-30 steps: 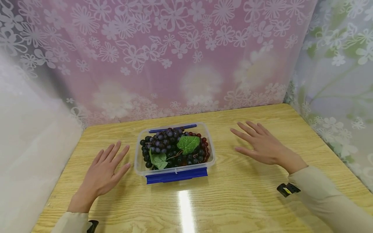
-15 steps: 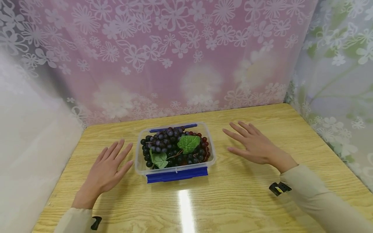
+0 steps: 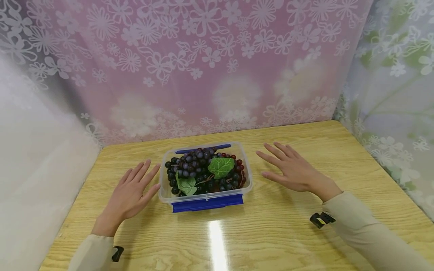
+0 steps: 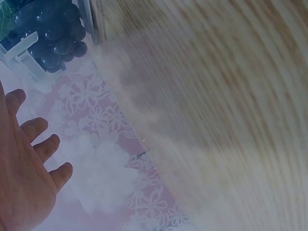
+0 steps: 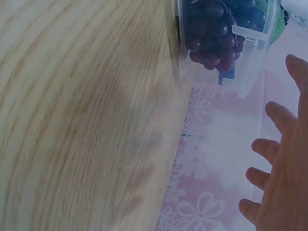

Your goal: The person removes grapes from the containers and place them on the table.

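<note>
A clear plastic container (image 3: 249,183) with blue side clips stands without a lid on the wooden table. Bunches of dark purple and red grapes (image 3: 194,162) fill it, with two green leaves (image 3: 221,167) on top. To its left is my left hand (image 3: 130,194), fingers straight and spread, thumb tip close to the container's left wall; whether they touch I cannot tell. My right hand (image 3: 293,171) hovers to the right of the container, fingers extended and apart from it. Neither hand holds anything. Both wrist views show the container's side past the fingers.
The wooden table (image 3: 278,233) runs back to a pink flowered curtain (image 3: 217,75). A white sheet (image 3: 37,150) hangs at the left, and a pale floral curtain (image 3: 396,94) at the right. Black straps (image 3: 322,219) sit at the wrists.
Both hands have moved inward toward the container, the left one rightward and the right one leftward. The container has kept its place on the table.
</note>
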A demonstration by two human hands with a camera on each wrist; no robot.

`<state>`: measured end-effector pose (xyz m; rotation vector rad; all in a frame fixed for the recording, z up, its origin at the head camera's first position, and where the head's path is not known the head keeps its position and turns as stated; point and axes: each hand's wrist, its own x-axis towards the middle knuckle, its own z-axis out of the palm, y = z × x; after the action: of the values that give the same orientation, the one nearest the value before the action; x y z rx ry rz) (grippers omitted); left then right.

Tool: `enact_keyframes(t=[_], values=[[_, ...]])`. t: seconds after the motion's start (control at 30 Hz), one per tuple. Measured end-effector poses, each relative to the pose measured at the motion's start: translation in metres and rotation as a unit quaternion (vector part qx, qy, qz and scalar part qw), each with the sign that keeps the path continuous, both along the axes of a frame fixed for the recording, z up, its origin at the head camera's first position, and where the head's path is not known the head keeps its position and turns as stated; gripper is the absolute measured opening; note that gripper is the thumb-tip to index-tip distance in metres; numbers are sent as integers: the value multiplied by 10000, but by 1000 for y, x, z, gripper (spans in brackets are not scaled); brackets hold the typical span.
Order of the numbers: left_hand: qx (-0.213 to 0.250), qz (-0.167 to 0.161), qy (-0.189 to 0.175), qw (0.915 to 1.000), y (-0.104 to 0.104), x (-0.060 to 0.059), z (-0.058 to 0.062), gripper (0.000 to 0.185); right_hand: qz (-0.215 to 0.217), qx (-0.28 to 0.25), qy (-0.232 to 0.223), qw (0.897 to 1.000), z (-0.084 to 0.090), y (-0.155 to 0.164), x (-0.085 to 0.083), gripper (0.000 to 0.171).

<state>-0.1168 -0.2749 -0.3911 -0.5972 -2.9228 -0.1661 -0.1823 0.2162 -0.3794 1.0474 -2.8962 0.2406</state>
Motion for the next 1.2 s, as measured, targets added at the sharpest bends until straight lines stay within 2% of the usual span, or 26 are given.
enact_keyframes(t=[0.5, 0.73, 1.03, 1.2], values=[[-85, -174, 130, 9997, 3, -7, -1, 63, 0, 23, -27, 10000, -5, -1, 1, 65], [-119, -335, 252, 9991, 2, -10, -4, 62, 38, -55, 106, 9999, -7, 1, 1, 66], [20, -556, 475, 9973, 3, -13, -9, 60, -67, -49, -79, 9999, -5, 5, -1, 66], [175, -739, 592, 9953, 2, -16, -14, 58, -99, -39, -32, 9999, -4, 8, 1, 67]])
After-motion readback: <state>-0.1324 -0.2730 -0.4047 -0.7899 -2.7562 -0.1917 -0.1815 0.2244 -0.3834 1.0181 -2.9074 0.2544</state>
